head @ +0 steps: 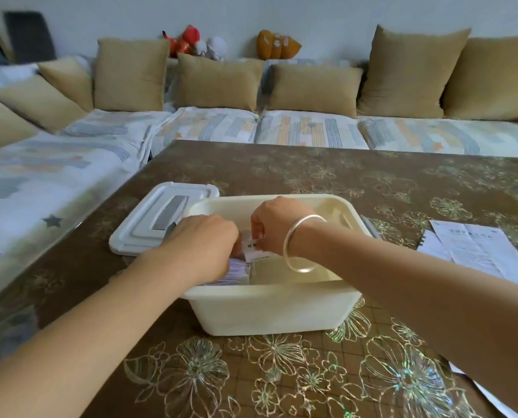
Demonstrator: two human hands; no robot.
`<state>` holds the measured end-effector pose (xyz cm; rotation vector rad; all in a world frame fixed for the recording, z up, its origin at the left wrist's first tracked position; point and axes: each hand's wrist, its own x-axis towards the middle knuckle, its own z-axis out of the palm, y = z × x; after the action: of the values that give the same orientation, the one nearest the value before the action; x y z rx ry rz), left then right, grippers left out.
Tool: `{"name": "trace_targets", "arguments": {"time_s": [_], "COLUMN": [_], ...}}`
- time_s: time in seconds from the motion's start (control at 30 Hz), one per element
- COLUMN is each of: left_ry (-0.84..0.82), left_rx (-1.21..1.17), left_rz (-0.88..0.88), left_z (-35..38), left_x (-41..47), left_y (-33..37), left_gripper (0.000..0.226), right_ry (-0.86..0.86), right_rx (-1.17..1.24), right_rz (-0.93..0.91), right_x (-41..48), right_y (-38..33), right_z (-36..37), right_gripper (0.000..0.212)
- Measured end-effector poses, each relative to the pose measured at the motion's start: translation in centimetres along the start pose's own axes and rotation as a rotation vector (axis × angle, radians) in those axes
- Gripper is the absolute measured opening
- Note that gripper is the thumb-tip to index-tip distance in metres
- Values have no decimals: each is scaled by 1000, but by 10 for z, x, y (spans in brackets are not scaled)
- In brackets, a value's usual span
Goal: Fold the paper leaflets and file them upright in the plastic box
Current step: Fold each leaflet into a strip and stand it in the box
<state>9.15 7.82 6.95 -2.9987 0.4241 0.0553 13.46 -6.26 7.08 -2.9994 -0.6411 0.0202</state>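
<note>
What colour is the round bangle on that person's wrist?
Silver: the shiny metal bangle shows best in the head view.

Pale wall (312, 13) behind; patterned corner sofa (312, 131) lined with tan cushions (218, 82); brown floral-covered bench (372, 176) under soft light.
</note>
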Motion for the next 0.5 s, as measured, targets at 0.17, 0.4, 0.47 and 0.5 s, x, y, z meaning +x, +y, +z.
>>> {"name": "trace_targets", "arguments": {"time_s": [0.17,0.4,0.47,0.5], "left_ry": [-51,-64,-66,-68], "left_rx": [54,166,181,187], "left_rz": [30,64,70,70], "left_z": [-3,-1,-1,-2], "left_x": [1,3,3,2], "left_y": [1,3,4,4], "left_gripper": [37,38,40,41], "right_ry": [27,47,40,39], "right_rx": [-85,-139,-137,-140], "right_rz": [-10,-14,-16,-20], "right_x": [6,1,1,0], "right_y": [-1,-3,-4,-6], "right_z": [8,8,8,7], "right_gripper": [16,18,18,17]}}
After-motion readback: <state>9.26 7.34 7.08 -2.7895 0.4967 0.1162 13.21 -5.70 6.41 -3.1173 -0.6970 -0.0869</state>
